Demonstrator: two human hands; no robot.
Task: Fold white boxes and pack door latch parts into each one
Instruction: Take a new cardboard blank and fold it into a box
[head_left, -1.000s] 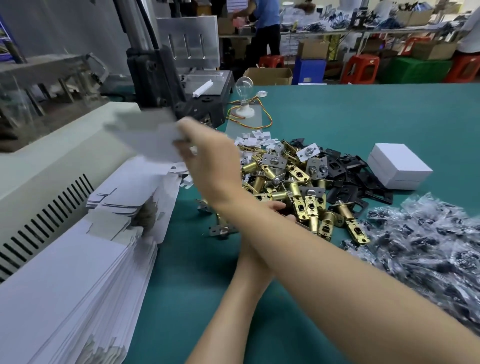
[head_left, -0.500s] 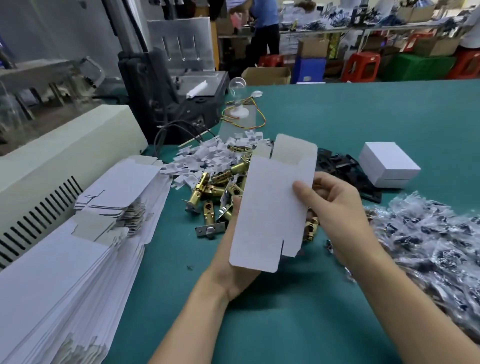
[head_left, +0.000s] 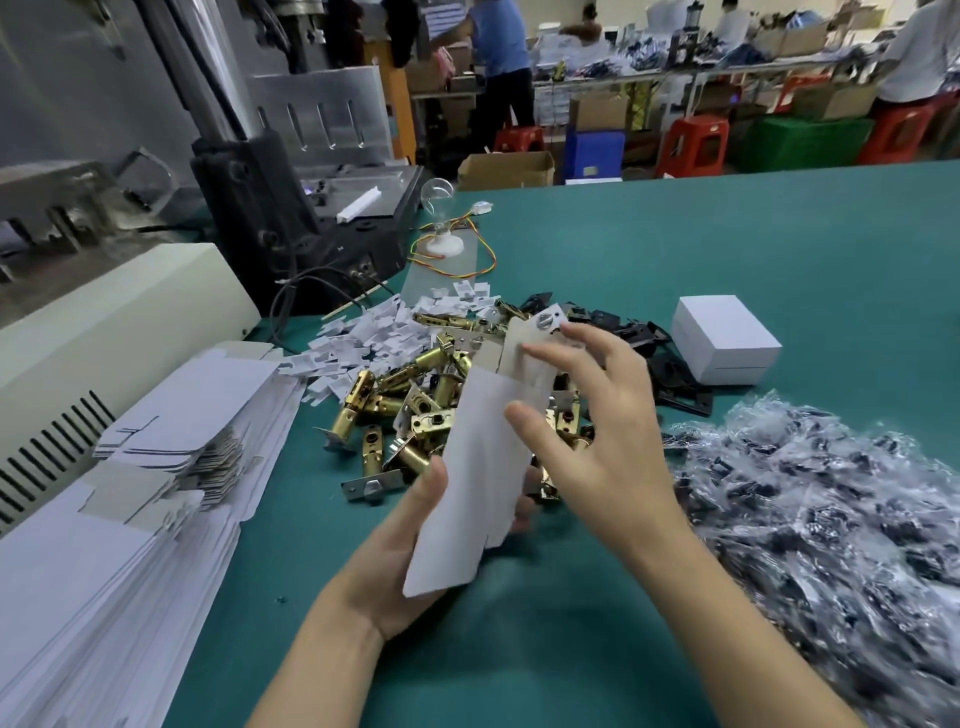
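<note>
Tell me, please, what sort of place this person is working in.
Most likely a factory packing bench for door hardware: a heap of brass-coloured metal door latches lies on the green table, a stack of flat white cardboard box blanks sits beside it, and other workers stand further back.

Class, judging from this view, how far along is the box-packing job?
Done: one closed box stands on the table. In hand: the left hand grips a flat blank; the right hand touches its flap. Left: a stack of blanks and a pile of latches wait.
</note>
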